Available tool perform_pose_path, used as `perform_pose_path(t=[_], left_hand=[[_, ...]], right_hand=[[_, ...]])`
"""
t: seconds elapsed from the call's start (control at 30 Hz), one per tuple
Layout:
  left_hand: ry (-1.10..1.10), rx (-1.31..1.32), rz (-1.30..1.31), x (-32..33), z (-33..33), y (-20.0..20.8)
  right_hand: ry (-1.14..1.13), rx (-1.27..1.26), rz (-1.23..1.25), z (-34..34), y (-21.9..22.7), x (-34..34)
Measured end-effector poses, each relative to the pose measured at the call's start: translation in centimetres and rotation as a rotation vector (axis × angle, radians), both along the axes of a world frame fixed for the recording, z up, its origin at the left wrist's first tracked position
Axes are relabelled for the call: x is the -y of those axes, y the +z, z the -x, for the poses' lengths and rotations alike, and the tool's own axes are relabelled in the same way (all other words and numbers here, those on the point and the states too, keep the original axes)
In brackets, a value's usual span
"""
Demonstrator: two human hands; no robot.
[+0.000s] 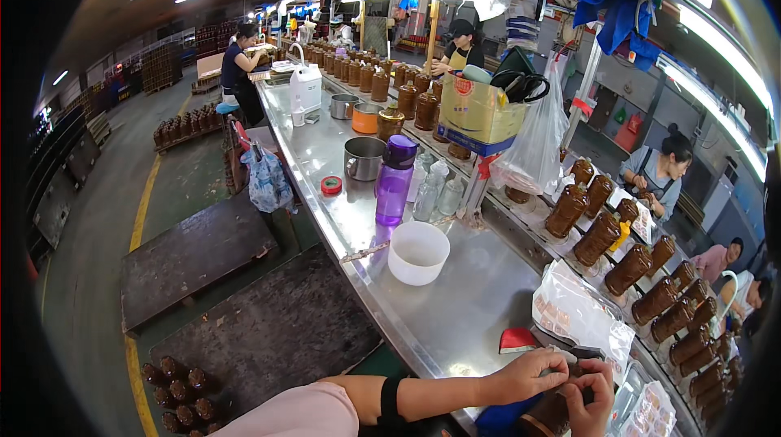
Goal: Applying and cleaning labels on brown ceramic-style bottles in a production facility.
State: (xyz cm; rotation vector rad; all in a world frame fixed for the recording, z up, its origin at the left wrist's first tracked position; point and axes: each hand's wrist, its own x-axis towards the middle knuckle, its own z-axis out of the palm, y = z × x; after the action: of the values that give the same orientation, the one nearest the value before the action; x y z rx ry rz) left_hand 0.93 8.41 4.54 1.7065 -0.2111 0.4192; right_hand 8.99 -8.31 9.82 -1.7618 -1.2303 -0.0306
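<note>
At the lower right, a brown glazed bottle lies tilted over the bench edge, partly cut off by the frame. My left hand has its fingers pinched together at the bottle's neck end. My right hand curls around the same end, thumb and fingers pressed in. Whatever small thing sits between the fingertips is hidden. Blue cloth shows under the bottle. Just beyond my hands are a red-and-white piece and a clear plastic bag of printed label sheets. Another label sheet lies to the right.
A white tub, a purple drinking bottle, a metal mug and red tape stand on the metal bench. Brown bottles line the conveyor at right. A carton stands beyond. Co-workers sit across.
</note>
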Motion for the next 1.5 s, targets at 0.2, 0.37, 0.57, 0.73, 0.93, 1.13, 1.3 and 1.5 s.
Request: perform_pose_path(t=[0.2, 0.37, 0.57, 0.73, 0.93, 1.13, 1.3, 1.5], left_hand=[[0.099, 0.159, 0.030, 1.0, 0.4, -0.1], [0.039, 0.175, -0.022, 1.4, 0.7, 0.7], [0.028, 0.136, -0.042, 1.9, 0.7, 0.9], [0.075, 0.177, 0.007, 2.4, 0.7, 0.8], [0.020, 0.191, -0.080, 2.3, 1.0, 1.0], [0.075, 0.196, -0.130, 2.5, 1.0, 0.5], [0.128, 0.254, -0.154, 2.7, 1.5, 0.6], [0.231, 0.317, -0.240, 2.8, 2.1, 0.6]], right_hand=[[-0.028, -0.035, -0.063, 0.7, -0.1, 0.7], [-0.059, -0.029, -0.085, 1.5, 0.0, 1.1], [-0.028, 0.087, -0.076, 1.2, -0.6, 1.5], [-0.023, 0.069, -0.071, 1.4, -0.7, 1.8], [-0.010, 0.080, -0.059, 1.4, -0.9, 2.2], [-0.007, 0.050, -0.065, 2.0, -0.7, 2.1], [-0.027, 0.021, -0.047, 2.6, -0.6, 2.2], [0.005, 0.007, -0.100, 2.5, -1.1, 2.4]])
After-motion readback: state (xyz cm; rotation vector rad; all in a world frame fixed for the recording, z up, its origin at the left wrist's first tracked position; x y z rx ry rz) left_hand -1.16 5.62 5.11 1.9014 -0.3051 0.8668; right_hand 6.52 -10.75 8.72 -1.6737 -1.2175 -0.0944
